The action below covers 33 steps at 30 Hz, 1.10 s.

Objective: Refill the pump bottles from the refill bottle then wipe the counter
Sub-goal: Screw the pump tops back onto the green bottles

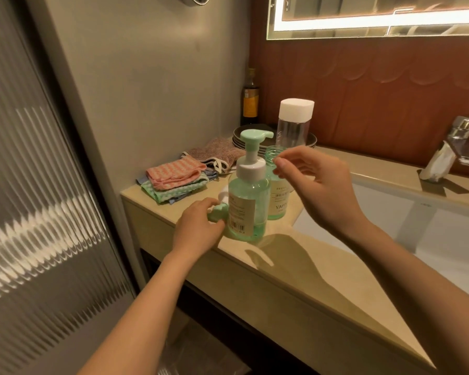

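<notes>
- We see folded cloths [173, 180], pink over green, on the counter [295, 269], left of and behind the front bottle [248, 201].
- Our left hand [198, 231] curls its fingers round a loose pump head [216, 211] just left of the front bottle's base. The head is tilted, white collar up, green end down.
- The front bottle stands upright near the counter's edge. It is clear green with a low pool of liquid and a white label, and its green spout points right.
- The open bottle [276, 196] stands upright just behind it, with a bare threaded neck.
- The refill bottle [293, 125] stands further behind, upright, clear, with a white cap.
- Our right hand [320, 188] hovers right of the front bottle, thumb and forefinger nearly pinched by the open neck. We cannot tell whether they hold anything.
- The sink [390, 220] lies to the right.
</notes>
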Motion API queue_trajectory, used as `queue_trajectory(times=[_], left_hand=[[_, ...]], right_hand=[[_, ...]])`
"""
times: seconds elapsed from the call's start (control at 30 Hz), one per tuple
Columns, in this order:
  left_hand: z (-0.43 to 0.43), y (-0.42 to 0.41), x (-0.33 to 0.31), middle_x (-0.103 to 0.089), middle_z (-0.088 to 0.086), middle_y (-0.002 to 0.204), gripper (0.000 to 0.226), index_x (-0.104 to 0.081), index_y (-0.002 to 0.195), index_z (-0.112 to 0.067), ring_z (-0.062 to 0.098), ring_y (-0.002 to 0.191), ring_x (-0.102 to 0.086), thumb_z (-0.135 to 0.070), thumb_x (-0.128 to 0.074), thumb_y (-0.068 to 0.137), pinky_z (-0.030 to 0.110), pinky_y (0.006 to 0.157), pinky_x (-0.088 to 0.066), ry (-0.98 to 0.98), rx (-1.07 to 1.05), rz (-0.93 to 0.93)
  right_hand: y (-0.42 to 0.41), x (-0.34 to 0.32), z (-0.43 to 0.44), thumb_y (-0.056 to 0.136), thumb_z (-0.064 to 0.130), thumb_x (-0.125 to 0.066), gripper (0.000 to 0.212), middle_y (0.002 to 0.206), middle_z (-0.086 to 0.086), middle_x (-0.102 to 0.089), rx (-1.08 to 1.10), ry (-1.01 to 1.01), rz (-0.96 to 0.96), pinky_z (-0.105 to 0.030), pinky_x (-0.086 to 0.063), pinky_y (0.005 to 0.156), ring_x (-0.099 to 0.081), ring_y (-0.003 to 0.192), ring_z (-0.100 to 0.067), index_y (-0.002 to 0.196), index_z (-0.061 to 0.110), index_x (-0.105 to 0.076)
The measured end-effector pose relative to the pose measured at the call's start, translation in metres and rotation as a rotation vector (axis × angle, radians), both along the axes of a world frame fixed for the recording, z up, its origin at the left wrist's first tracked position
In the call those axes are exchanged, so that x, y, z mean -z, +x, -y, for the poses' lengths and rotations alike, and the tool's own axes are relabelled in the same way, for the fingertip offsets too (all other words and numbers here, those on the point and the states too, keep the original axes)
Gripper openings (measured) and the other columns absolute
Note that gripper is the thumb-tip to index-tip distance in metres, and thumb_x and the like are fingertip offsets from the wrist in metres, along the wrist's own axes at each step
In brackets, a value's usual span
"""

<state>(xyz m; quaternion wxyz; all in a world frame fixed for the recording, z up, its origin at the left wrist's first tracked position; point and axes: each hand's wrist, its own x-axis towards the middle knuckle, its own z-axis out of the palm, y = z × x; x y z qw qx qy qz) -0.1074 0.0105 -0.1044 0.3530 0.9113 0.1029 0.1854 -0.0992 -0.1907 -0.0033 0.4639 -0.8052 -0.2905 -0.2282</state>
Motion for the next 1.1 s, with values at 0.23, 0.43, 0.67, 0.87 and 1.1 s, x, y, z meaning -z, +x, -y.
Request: queue_trajectory(times=[0.23,0.43,0.67,0.87,1.1], left_hand=[[0.006,0.009,0.001,-0.061,-0.003,0.119,0.043,-0.052,0.125,-0.028,0.022,0.109,-0.055,-0.032,-0.061,0.083,0.041,0.088,-0.046,0.221,-0.108,0.023],[0.007,0.01,0.0,-0.062,-0.002,0.119,0.041,-0.05,0.123,-0.025,0.024,0.119,-0.044,-0.04,-0.054,0.085,0.044,0.105,-0.025,0.47,-0.22,-0.007],[-0.002,0.012,-0.001,-0.059,0.011,0.122,0.053,-0.032,0.143,-0.013,0.033,0.112,-0.05,-0.025,-0.049,0.094,0.045,0.094,-0.036,0.441,-0.238,0.127],[-0.028,0.008,-0.032,-0.058,0.018,0.118,0.046,-0.038,0.139,-0.006,0.037,0.109,-0.044,-0.023,-0.046,0.096,0.051,0.096,-0.033,0.488,-0.307,0.304],[-0.041,-0.023,-0.131,-0.06,0.017,0.118,0.041,-0.051,0.127,-0.009,0.036,0.107,-0.039,-0.034,-0.035,0.1,0.052,0.102,-0.022,0.668,-0.377,0.42]], right_hand=[[-0.007,0.006,-0.005,0.091,0.023,-0.06,0.015,0.085,0.01,-0.066,-0.063,-0.05,0.009,-0.008,-0.047,0.072,-0.061,0.081,0.001,0.099,0.015,-0.07],[-0.006,0.012,-0.004,0.091,0.022,-0.061,0.014,0.085,0.011,-0.066,-0.062,-0.075,0.001,-0.01,-0.049,0.072,-0.061,0.081,0.001,0.098,0.016,-0.071],[-0.006,0.011,-0.002,0.091,0.024,-0.061,0.014,0.083,0.016,-0.064,-0.087,-0.119,-0.026,-0.006,-0.047,0.072,-0.061,0.081,0.002,0.098,0.017,-0.071],[-0.008,0.005,-0.006,0.091,0.022,-0.06,0.014,0.083,0.019,-0.062,-0.136,-0.126,-0.042,-0.005,-0.046,0.073,-0.061,0.081,0.004,0.101,0.018,-0.07],[-0.013,-0.011,-0.02,0.092,0.018,-0.059,0.016,0.094,0.009,-0.068,-0.208,-0.057,-0.027,-0.012,-0.05,0.079,-0.061,0.088,0.0,0.103,0.015,-0.07]])
